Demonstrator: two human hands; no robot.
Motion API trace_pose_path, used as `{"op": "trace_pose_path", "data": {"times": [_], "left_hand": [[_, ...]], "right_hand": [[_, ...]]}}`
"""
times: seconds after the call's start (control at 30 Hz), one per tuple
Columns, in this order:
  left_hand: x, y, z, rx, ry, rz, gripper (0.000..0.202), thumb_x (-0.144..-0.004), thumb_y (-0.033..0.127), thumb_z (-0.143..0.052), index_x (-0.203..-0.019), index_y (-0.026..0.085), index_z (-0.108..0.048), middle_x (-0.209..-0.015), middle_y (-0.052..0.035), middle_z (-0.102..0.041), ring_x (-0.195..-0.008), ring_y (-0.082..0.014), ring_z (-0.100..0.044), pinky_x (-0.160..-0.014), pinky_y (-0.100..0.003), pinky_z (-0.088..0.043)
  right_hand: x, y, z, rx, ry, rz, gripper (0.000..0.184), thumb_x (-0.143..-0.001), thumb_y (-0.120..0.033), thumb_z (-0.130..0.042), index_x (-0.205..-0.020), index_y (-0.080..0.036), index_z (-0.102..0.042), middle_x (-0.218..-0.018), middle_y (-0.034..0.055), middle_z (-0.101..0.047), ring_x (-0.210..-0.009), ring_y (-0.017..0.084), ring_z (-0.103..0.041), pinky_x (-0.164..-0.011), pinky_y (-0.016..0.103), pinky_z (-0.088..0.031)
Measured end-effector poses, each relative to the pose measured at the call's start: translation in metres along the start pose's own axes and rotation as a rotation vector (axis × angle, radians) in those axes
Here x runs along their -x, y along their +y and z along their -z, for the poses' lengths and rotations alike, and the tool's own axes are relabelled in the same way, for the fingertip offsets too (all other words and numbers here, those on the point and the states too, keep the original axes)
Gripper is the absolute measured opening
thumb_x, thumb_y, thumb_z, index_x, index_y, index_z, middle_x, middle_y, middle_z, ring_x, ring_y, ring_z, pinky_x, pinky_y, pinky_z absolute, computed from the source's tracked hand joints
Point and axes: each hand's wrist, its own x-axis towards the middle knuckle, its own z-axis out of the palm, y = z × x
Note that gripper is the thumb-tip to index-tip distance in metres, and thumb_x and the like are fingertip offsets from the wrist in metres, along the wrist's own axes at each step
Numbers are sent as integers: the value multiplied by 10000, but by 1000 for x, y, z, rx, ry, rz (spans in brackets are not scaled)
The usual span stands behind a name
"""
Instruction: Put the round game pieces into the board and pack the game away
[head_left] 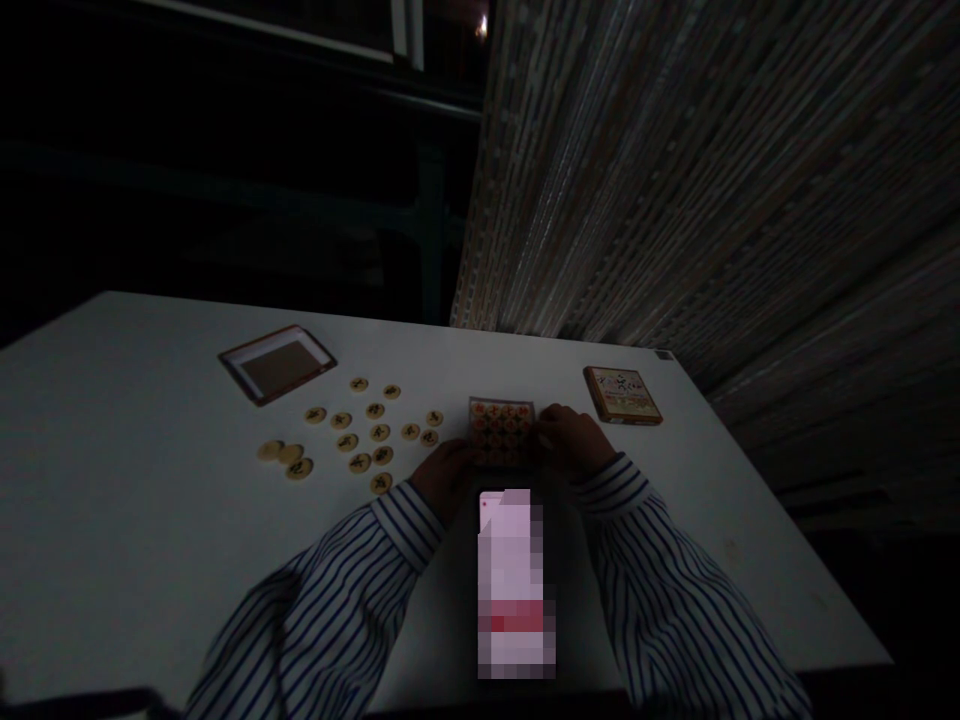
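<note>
Red-marked Chinese chess pieces stand in neat rows in a small plastic tray [481, 459] in front of me. My left hand [448, 468] grips the tray at its left edge, with the fingertips in shadow. At the opposite edge, my right hand [576, 440] has its fingers bent in against the tray. Loose round chess pieces [380, 432] with dark characters lie scattered left of the tray. Farther left, a few pieces [291, 454] overlap one another, some with no character showing.
A phone [511, 570] with a lit, partly pixelated screen lies between my forearms. An open box half [279, 364] lies at the back left of the white table [187, 560]. A printed box lid [624, 395] sits at the right, near a hanging curtain [637, 180].
</note>
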Motion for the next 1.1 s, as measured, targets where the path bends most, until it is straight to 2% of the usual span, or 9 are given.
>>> {"op": "trace_pose_path", "data": {"times": [0.1, 0.23, 0.47, 0.6, 0.77, 0.93, 1.1], "left_hand": [[-1, 0, 1, 5, -13, -8, 259, -780, 180, -441, -996, 153, -582, -999, -109, -572, -916, -198, -564, -738, -369, -526], [-2, -1, 1, 10, -15, -6, 253, -790, 184, -431, -989, 153, -583, -977, -109, -579, -902, -193, -570, -735, -367, -526], [-2, 2, 6, 16, -23, -5, 264, -790, 181, -435, -1005, 167, -588, -993, -99, -582, -900, -190, -576, -736, -359, -529], [-1, 1, 8, 0, -34, 6, 263, -799, 188, -439, -1014, 172, -590, -1004, -96, -584, -902, -188, -579, -746, -352, -527], [-1, 1, 10, -40, -75, 17, 281, -805, 175, -424, -1035, 178, -585, -1007, -89, -590, -906, -179, -584, -759, -338, -524], [-6, 7, 13, -54, -47, 27, 264, -805, 175, -418, -995, 160, -601, -974, -97, -602, -874, -174, -595, -743, -327, -529], [-6, 8, 12, -36, -36, 50, 255, -808, 181, -418, -983, 159, -603, -965, -88, -607, -866, -172, -593, -737, -319, -529]], "right_hand": [[7, 2, -1, -71, 60, -3, 283, -799, -370, -470, -1002, -216, -594, -1032, 85, -554, -908, 204, -515, -708, 316, -404], [26, 5, -10, -273, 150, 2, 341, -806, -349, -463, -1102, -201, -542, -1022, 77, -590, -878, 172, -555, -731, 294, -435], [46, 2, -36, -515, 154, 14, 316, -776, -225, -478, -1081, -209, -559, -1052, 62, -611, -945, 174, -565, -819, 321, -446], [43, 3, -44, -546, 204, 56, 277, -787, -189, -441, -1017, -189, -595, -1017, 57, -628, -932, 161, -570, -826, 300, -444], [40, 1, -42, -518, 226, 54, 275, -784, -177, -425, -989, -159, -609, -985, 72, -643, -903, 168, -578, -803, 296, -453], [39, -1, -42, -505, 221, 19, 289, -787, -157, -413, -1008, -171, -599, -1004, 60, -640, -924, 156, -572, -824, 292, -448], [35, 2, -53, -458, 259, 51, 277, -774, -159, -443, -1006, -158, -595, -987, 72, -642, -920, 166, -572, -814, 302, -457]]}}
